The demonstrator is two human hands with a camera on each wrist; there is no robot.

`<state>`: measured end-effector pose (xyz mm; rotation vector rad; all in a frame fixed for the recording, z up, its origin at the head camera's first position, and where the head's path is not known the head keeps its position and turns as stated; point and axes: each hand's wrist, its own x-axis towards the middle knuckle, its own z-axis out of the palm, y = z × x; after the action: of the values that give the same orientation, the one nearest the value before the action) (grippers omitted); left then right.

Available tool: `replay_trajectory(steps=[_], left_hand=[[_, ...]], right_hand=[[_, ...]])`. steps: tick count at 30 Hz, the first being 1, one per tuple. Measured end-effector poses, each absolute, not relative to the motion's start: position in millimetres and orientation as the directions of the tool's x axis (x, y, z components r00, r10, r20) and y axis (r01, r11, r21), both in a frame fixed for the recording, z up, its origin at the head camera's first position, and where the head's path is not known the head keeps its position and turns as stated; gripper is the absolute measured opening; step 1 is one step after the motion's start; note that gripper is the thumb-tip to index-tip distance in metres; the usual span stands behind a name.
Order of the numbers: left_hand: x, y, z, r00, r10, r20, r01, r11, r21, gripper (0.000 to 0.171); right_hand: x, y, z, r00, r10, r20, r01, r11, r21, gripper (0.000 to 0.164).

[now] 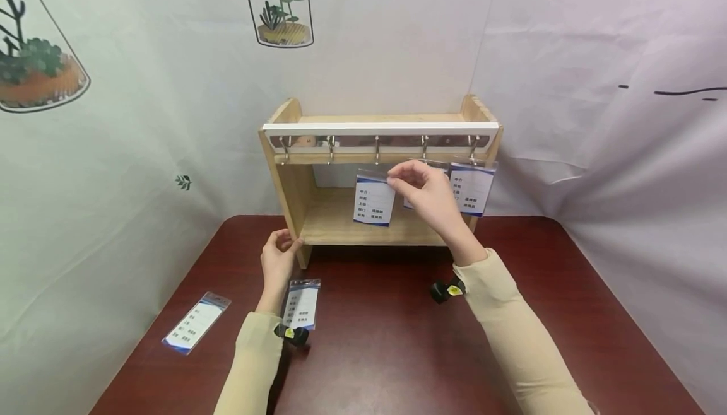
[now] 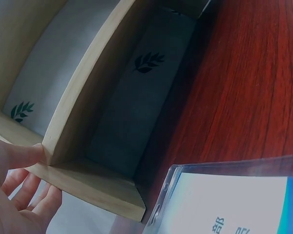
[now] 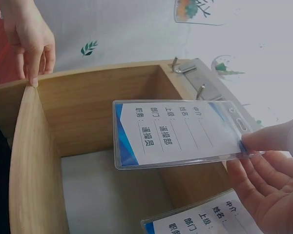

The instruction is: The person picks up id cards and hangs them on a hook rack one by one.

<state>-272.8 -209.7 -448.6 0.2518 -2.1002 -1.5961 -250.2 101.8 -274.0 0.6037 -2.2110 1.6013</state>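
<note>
Plastic badge (image 1: 373,202) pinched

From my remote seat I see the right hand (image 1: 427,195), thumb and fingertips nearly together, pinching the badge's two-o'clock corner, middle hook (image 1: 377,149) at its twelve. The left hand (image 1: 278,260) grips the wooden rack (image 1: 335,216) at seven o'clock.

A wooden rack (image 1: 335,221) with five hooks (image 1: 377,149) stands near the counter's (image 1: 392,333) far edge; one clear-sleeved, white-and-blue badge (image 1: 373,202) is pinched near its top under the middle hook, two badges (image 1: 472,189) hang right of it, one flat badge (image 1: 196,325) lies near the counter's left edge, another badge (image 1: 303,306) by the rack's left leg
</note>
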Motion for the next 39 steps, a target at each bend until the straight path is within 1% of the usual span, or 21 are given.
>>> replay_trajectory(steps=[9,21,30,39], left_hand=[[-272,-209,-448,-0.862,-0.424,0.278,0.154,0.303,0.941,0.035],[-274,-208,-448,-0.855,-0.433,0.285,0.140,0.336,0.931,0.037],[-273,-209,-448,-0.858,-0.431,0.277,0.140,0.323,0.936,0.037],[-272,-209,-447,-0.861,-0.430,0.272,0.139,0.317,0.938,0.037]], right_hand=[[-254,97,-267,-0.818,-0.087,0.569,-0.566,0.306,-0.766,0.012],[-260,93,-268,-0.800,-0.063,0.597,-0.576,0.360,-0.734,0.013],[-262,88,-267,-0.758,-0.038,0.651,-0.605,0.413,-0.681,0.011],[-263,82,-266,-0.750,-0.007,0.662,-0.599,0.431,-0.674,0.010]])
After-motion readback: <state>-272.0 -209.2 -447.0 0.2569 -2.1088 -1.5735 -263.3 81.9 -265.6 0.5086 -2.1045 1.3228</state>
